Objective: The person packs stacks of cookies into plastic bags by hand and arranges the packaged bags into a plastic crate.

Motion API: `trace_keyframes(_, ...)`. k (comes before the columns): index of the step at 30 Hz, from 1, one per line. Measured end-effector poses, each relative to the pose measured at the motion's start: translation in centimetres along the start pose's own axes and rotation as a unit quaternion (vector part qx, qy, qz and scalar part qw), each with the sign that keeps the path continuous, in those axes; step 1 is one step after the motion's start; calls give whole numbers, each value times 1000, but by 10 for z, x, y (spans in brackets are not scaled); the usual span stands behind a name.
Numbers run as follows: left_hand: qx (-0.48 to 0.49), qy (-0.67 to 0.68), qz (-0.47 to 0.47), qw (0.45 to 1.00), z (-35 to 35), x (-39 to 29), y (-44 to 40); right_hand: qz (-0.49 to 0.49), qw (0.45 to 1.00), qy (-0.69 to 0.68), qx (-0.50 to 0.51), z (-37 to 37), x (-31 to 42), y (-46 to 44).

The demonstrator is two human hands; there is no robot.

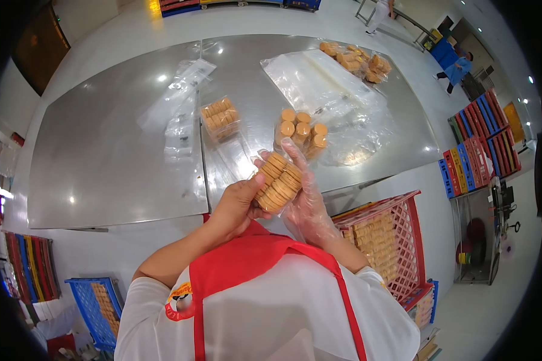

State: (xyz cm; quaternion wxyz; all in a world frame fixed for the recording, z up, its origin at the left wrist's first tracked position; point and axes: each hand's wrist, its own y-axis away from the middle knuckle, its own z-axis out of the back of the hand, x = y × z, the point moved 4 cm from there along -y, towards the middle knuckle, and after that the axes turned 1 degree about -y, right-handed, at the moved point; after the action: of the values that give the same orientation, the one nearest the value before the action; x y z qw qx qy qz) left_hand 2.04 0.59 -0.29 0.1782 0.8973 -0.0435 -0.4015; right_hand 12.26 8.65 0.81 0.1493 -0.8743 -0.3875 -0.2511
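Observation:
Between my hands, just over the near edge of the steel table, is a clear plastic pack of round biscuits point(278, 182) stacked in rows. My bare left hand point(239, 201) grips its left side, thumb across the front. In a clear plastic glove, my right hand point(309, 201) holds the pack's right side, its fingers stretched up along it. Beyond them on the table stand a second pack of biscuits point(221, 118), lying on clear film, and upright stacks of loose biscuits point(301, 129) in clear plastic.
Flat clear bags point(183, 108) lie left of the table seam. A pile of larger plastic bags point(310, 78) and bagged biscuits point(358, 60) are at the far right. A red crate point(417, 240) with biscuits stands by my right elbow, a blue crate point(81, 307) lower left. Two people are farther off.

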Motion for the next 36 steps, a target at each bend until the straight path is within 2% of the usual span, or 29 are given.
trace_keyframes(4,18,-15,34,999,-6,9,-6,26,998,-43,21,2,4,10)
trace_keyframes(6,27,-61,78,995,-6,10,-8,-2,999,16,-36,5,10,18)
trace_keyframes(7,10,-145,72,987,2,6,-11,-16,997,46,-65,7,15,22)
trace_keyframes(9,-22,-310,55,949,22,-6,-20,-15,997,-5,-77,12,27,29)
trace_keyframes(10,-53,-385,-100,916,14,-31,-12,-14,996,-32,-83,14,31,33)
trace_keyframes(12,-30,-335,-197,921,-10,-75,20,-21,991,-50,-122,22,40,44)
trace_keyframes(14,155,-297,-334,881,-38,-117,73,-24,986,-52,-155,29,43,52)
trace_keyframes(15,244,-254,-421,836,-42,-131,98,-27,984,-46,-170,36,42,57)
trace_keyframes(18,511,-199,-373,748,-85,-174,148,-27,979,-32,-199,43,39,62)
trace_keyframes(19,487,-179,-375,768,-93,-174,163,-28,978,-27,-204,42,38,62)
trace_keyframes(23,413,-204,-455,762,-129,-174,174,-23,976,-35,-213,36,36,56)
trace_keyframes(28,405,-180,-538,716,-109,-174,186,-28,977,-25,-209,30,34,51)
trace_keyframes(30,403,-167,-538,721,-106,-175,192,-34,975,-23,-219,31,32,49)
trace_keyframes(32,396,-154,-498,756,-116,-181,199,-38,974,-20,-221,33,29,46)
trace_keyframes(36,513,-128,-485,697,-117,-187,200,-40,978,-19,-206,34,26,39)
